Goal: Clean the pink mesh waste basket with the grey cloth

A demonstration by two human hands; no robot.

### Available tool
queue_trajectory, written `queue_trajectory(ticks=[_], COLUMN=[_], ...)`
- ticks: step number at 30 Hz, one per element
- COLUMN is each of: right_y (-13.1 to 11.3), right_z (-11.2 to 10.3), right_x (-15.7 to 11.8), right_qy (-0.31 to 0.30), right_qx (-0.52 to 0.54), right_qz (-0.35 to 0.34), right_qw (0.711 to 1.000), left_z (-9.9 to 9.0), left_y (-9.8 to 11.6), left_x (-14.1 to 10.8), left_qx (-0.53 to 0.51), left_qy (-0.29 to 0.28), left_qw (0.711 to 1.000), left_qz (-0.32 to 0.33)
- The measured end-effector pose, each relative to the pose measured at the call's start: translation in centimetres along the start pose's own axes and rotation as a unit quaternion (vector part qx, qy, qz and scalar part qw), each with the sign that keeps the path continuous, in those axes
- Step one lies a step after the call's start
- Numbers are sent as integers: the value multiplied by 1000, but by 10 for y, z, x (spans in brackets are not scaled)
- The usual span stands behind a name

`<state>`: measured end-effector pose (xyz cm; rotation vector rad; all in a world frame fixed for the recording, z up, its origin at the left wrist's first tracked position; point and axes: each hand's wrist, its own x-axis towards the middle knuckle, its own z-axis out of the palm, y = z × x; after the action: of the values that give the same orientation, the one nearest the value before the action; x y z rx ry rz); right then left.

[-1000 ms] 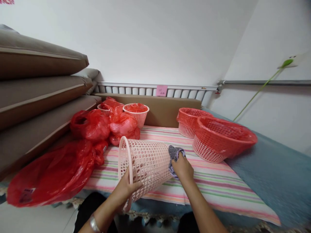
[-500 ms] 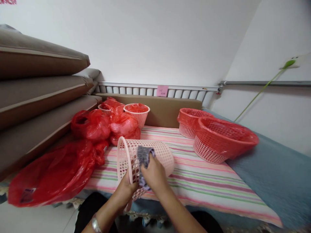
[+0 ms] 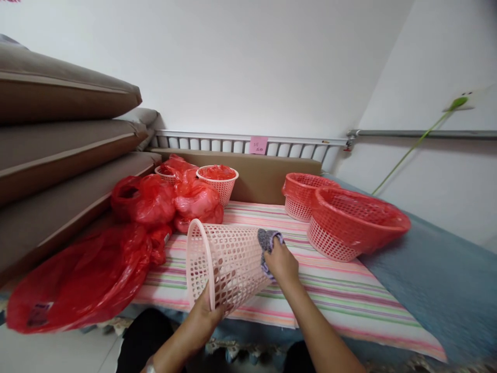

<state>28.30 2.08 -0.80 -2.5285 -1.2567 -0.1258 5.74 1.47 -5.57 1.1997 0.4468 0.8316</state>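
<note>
A pale pink perforated plastic basket (image 3: pixel 236 259) lies on its side in front of me, its open rim toward the left. My left hand (image 3: pixel 205 313) grips the near part of that rim, thumb outside. Bunched in my right hand (image 3: pixel 283 261) is a grey and purple cloth (image 3: pixel 267 246), pressed against the basket's base end at the right. The fingers under the cloth are partly hidden. Beneath the basket spreads a striped cloth (image 3: pixel 330 295).
Two baskets lined with red bags, a nearer one (image 3: pixel 334 243) and one behind (image 3: pixel 298 207), stand at right. Red plastic bags (image 3: pixel 85 280) lie at left, near another basket (image 3: pixel 225 189). Stacked cushions (image 3: pixel 66 140) rise at far left; a radiator (image 3: pixel 209 142) runs behind.
My right hand has slid the cloth rightward along the basket's side, from near the rim to the base end. My left hand stays on the rim, slightly lower.
</note>
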Motion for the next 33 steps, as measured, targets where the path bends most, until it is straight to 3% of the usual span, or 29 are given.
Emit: queue_trajectory(ticks=[6,15,18,21,24,27,33], right_y=[13,32,32,26,15,-10,-89], right_z=[-3,8,9,5,0,-5,-29], right_x=[6,20,20,15,7,-14,-90], right_qy=[-30,-61,-60,-52,-50,-51,-11], right_qx=[45,155,158,123,104,152,240], right_qz=[45,84,82,70,64,32,-205], right_qw=[998,982,982,989,991,987,949], left_z=[-1,-8,-5,0,4,7,5], left_y=[4,-13,-1,22,40,40,24], left_x=[-2,-7,-4,5,13,13,0], left_qx=[22,24,-4,-42,-75,-81,21], left_qy=[-19,-59,-59,11,48,55,111], left_qw=[1000,998,998,999,995,994,994], left_qz=[-3,15,7,-17,-33,-44,-14])
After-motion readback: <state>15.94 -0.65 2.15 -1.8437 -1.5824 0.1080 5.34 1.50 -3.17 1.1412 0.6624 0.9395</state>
